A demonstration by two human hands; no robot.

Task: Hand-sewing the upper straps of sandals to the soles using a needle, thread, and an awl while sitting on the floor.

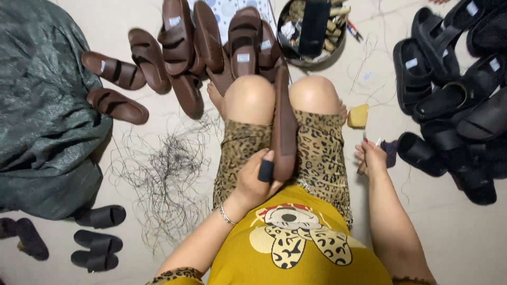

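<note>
I sit on the floor with my knees drawn up. A brown sandal (284,124) stands on edge between my knees. My left hand (256,179) grips its near end, with a black guard on the thumb. Off to the right of my thigh, my right hand (371,157) is closed on a small thin tool with a metal tip that points up. Thread trails from that side, too fine to follow.
A pile of brown sandals (179,50) lies beyond my knees. Black sandals (454,89) are heaped at the right; several more black sandals (97,240) lie at lower left. A round tin of tools (312,31), a yellow block (358,115), tangled thread (163,169) and a grey-green sack (39,105) surround me.
</note>
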